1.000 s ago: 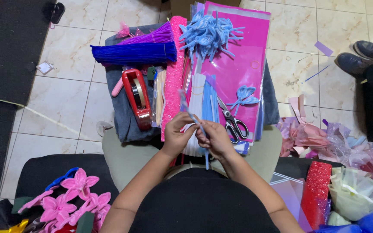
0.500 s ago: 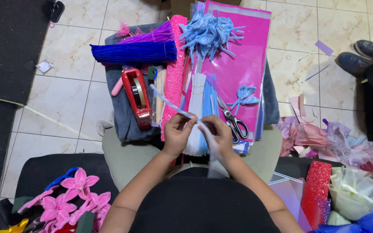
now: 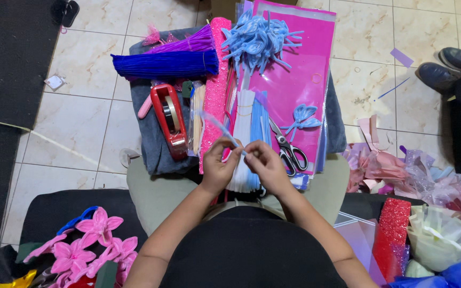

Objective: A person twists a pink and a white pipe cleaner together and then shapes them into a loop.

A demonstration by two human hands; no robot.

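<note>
Glossy tiled floor (image 3: 86, 133), left hand (image 3: 218, 169) and right hand (image 3: 265, 166) fingers pinched on thin pale-blue strip (image 3: 221, 128), fuzzy stems (image 3: 166, 64) beyond

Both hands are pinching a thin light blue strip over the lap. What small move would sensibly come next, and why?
Probably another short twist or bend of the light blue strip between the fingers. The left hand and right hand pinch it close together at its near end while the free length slants up and away, unshaped. Finished blue looped pieces lie on the pink sheet, suggesting the shape.

A thin pale-blue pipe cleaner (image 3: 221, 128) slants up-left from both hands' fingertips, above the white-and-blue strip bundle (image 3: 249, 140).
</note>
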